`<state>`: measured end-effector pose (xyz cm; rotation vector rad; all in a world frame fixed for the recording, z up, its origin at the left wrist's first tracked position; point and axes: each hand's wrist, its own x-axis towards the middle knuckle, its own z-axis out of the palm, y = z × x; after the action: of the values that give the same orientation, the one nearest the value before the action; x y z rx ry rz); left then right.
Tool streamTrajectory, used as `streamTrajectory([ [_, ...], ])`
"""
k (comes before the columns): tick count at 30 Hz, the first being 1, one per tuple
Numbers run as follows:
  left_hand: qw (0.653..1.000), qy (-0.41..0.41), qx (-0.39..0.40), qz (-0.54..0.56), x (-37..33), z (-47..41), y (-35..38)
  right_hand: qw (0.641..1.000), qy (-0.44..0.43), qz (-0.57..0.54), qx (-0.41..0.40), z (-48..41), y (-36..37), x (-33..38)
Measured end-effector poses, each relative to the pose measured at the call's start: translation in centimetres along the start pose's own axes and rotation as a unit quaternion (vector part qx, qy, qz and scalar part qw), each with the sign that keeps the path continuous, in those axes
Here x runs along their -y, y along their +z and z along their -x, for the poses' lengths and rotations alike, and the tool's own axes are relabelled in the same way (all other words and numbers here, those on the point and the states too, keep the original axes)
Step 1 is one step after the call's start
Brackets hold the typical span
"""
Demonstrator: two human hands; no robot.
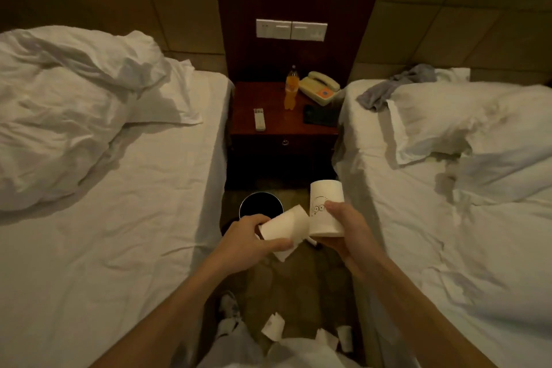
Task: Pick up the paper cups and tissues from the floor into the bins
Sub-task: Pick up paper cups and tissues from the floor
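My left hand (249, 243) grips a white paper cup (286, 225) lying tilted on its side, with a scrap of tissue (283, 254) hanging below the fingers. My right hand (348, 227) holds a second white paper cup (325, 203) with a small cartoon print, roughly upright. The two cups touch in mid-air above the aisle floor. A round dark bin (260, 206) stands on the floor just beyond my left hand. More tissues (273, 326) and a fallen cup (345, 336) lie on the floor near the bottom edge.
A narrow aisle runs between two beds with white sheets (134, 188) (448, 218). A dark wooden nightstand (283, 128) closes the far end, carrying an orange drink bottle (290, 88), a telephone (320, 87) and a remote (259, 118).
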<state>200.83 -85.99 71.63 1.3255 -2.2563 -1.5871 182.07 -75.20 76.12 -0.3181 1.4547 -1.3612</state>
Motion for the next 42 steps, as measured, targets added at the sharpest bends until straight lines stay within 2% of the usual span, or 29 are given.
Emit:
streamTrajectory([
  [4,0.997,-0.048,0.042,0.045,0.4,-4.1,-4.9,0.998,-0.010,-0.016,-0.064,-3.6,4.8,1.0],
  [15,0.967,-0.182,0.126,0.125,0.3,-15.6,-11.0,0.991,0.021,-0.046,-0.127,-14.8,9.8,2.4],
  [22,0.956,-0.260,0.069,0.115,2.2,-24.6,-12.2,0.979,0.123,-0.090,-0.138,-26.3,10.2,0.3],
  [27,0.933,-0.341,0.081,0.078,4.6,-30.7,-11.5,0.966,0.162,-0.111,-0.166,-32.2,9.1,-2.7],
  [32,0.924,-0.371,0.091,0.032,12.3,-36.5,-7.8,0.950,0.216,-0.090,-0.205,-38.2,7.1,-11.6],
  [37,0.894,-0.433,0.114,0.026,23.3,-43.6,-1.1,0.923,0.261,-0.094,-0.266,-44.9,5.6,-23.6],
  [42,0.920,-0.352,0.140,-0.104,32.8,-51.4,5.2,0.905,0.246,-0.080,-0.338,-51.2,3.8,-34.5],
])
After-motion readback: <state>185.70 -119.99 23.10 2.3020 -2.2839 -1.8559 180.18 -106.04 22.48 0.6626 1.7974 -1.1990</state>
